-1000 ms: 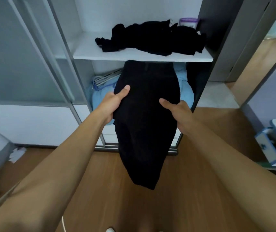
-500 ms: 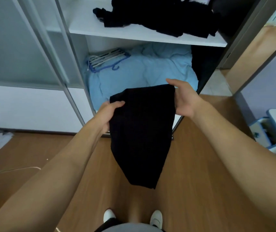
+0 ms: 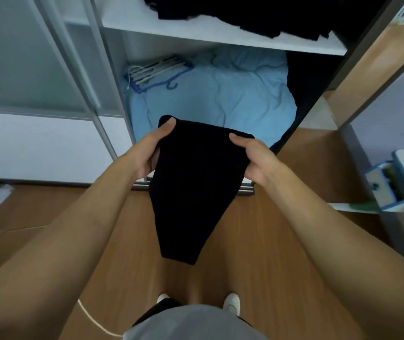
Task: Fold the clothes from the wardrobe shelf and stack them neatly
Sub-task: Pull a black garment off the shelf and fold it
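Now both hands hold a black garment up before the wardrobe, over the wood floor. The left hand pinches its top left corner, thumb on top; the right hand grips the top right corner likewise. The cloth hangs between them, narrowing downward. More dark clothes lie on the white shelf, above blue bedding and hangers

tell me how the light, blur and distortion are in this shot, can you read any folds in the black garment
Head view: dim, bluish light, no glare; wide-angle bending bows the wardrobe frame and shelf; slightly soft throughout; the garment, gripped by the left hand and right hand, is a flat black mass with no folds readable.
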